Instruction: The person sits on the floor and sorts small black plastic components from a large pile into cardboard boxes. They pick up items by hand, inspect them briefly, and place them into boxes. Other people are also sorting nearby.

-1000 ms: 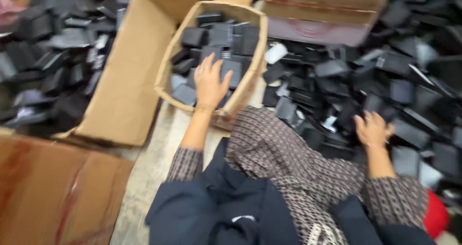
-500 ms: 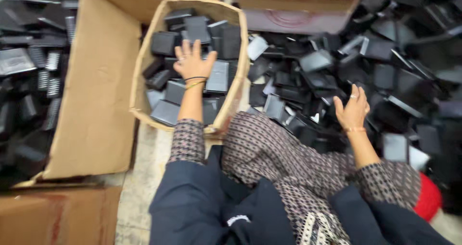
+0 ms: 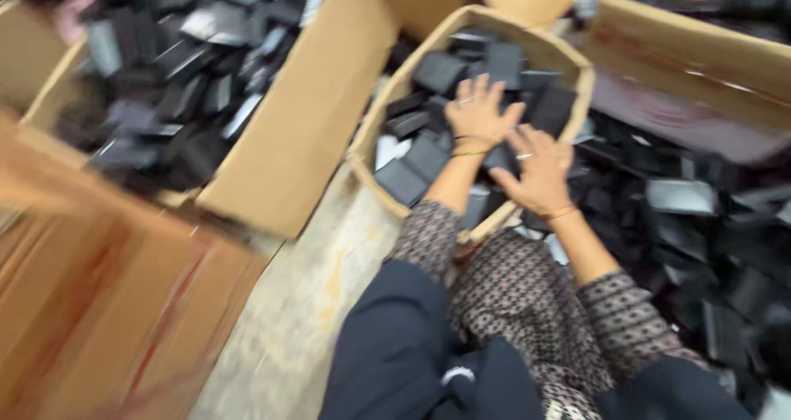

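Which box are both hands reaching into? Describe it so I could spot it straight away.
Start from the big flat cardboard flap lying left of centre; just to its right stands a smaller open cardboard box half full of flat black pieces. The left hand and right hand are over it. Unlike its neighbours, its rim bulges rounded.

Two hands were present: left hand (image 3: 478, 113), right hand (image 3: 540, 171). Three open cardboard boxes held uncounted black parts.

Bare concrete floor (image 3: 317, 305) — pale, stained yellow; flattened brown cardboard (image 3: 91, 305) lies left.
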{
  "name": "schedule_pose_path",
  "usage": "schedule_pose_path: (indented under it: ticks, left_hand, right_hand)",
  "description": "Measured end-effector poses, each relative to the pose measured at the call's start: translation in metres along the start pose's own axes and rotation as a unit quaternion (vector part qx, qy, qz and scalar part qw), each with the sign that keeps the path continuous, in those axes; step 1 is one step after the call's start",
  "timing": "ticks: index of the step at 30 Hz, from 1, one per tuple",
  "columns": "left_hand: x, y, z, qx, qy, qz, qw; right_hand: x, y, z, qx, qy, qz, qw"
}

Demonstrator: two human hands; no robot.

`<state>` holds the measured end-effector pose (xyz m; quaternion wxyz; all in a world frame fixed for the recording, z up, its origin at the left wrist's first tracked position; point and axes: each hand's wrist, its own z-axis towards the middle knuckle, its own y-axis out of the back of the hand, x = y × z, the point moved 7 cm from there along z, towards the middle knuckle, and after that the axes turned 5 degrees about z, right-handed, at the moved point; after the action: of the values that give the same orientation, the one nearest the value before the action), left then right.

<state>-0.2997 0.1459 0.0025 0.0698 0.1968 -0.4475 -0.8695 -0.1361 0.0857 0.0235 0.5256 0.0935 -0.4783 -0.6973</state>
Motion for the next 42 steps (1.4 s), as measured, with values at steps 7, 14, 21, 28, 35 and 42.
schedule_pose_path:
  ticks: [7, 14, 21, 28, 35, 42]
  left_hand:
    - [0.013, -0.004, -0.005, -0.064, -0.031, -0.042, 0.997]
    - [0.025, -0.005, -0.008, -0.056, -0.06, -0.067, 0.994]
    - [0.027, 0.005, -0.006, -0.057, -0.075, -0.062, 0.994]
    - [0.033, 0.01, 0.0, -0.011, -0.062, -0.06, 0.996]
    - [-0.006, 0.067, -0.012, 0.051, -0.184, -0.232, 0.954]
    - [-0.073, 0.054, -0.038, 0.22, -0.343, -0.118, 0.906]
  right_hand:
    - [-0.008, -0.012, -0.017, 0.027, -0.047, -0.029, 0.998]
    - [-0.007, -0.021, -0.013, 0.016, -0.049, -0.021, 0.998]
    - [-0.012, -0.029, -0.015, 0.045, -0.084, -0.014, 0.995]
    - [-0.007, -0.028, -0.034, -0.003, -0.022, 0.016, 1.0]
    - [-0.11, 0.037, -0.134, -0.196, -0.219, 0.004, 0.956]
    - [-0.134, -0.016, -0.114, 0.045, -0.269, -0.053, 0.961]
